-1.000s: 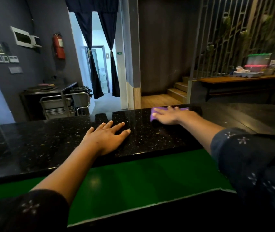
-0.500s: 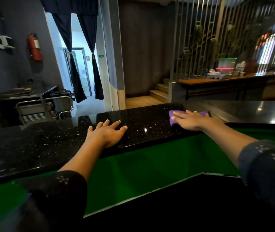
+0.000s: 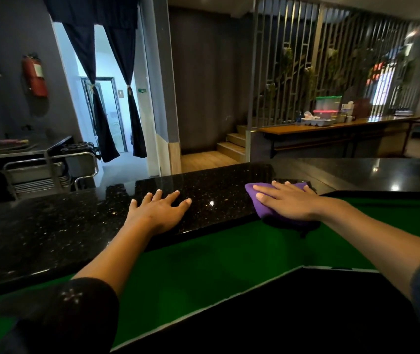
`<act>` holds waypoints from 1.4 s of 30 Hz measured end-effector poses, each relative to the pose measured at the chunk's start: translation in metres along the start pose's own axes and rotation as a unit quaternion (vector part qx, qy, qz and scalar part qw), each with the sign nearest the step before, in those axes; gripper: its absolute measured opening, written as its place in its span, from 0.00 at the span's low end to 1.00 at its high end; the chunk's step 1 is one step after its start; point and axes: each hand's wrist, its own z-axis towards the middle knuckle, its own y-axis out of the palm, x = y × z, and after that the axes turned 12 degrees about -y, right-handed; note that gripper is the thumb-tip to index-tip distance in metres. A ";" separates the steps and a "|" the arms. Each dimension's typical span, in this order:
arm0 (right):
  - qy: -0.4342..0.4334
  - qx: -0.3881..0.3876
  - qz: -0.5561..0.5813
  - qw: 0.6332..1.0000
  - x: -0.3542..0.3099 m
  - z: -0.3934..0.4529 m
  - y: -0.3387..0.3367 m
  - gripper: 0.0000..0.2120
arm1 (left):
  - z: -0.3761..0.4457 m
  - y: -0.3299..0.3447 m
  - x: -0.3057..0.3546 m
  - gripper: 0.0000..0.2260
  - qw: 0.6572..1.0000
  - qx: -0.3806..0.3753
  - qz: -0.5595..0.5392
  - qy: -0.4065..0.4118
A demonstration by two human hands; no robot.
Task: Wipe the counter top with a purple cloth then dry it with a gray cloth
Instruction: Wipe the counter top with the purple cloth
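Head view, purple cloth (image 3: pixel 261 204) half-hidden under right hand (image 3: pixel 286 201)

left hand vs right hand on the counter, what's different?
The left hand lies bare on the black counter, fingers spread; the right hand presses a purple cloth flat, fingers closer together. The left hand sits mid-counter; the right hand sits at the near edge, where the cloth hangs over. Shared: both are palm-down with straight fingers, and neither grips anything.
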 end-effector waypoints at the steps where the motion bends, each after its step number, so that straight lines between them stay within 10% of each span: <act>1: 0.007 -0.006 0.002 1.000 0.003 0.008 -0.003 0.28 | 0.001 0.001 0.000 0.30 1.000 0.002 -0.003 0.000; 14: -0.045 -0.053 0.019 0.997 0.019 0.030 -0.010 0.28 | -0.006 -0.019 0.044 0.24 0.991 0.072 0.097 0.051; 22: -0.080 -0.042 0.001 0.996 0.074 0.051 -0.018 0.28 | 0.011 0.019 0.146 0.29 0.999 0.014 -0.020 0.049; 42: -0.103 -0.061 -0.011 0.993 0.100 0.145 -0.030 0.27 | 0.015 0.028 0.148 0.29 0.999 0.005 -0.006 0.032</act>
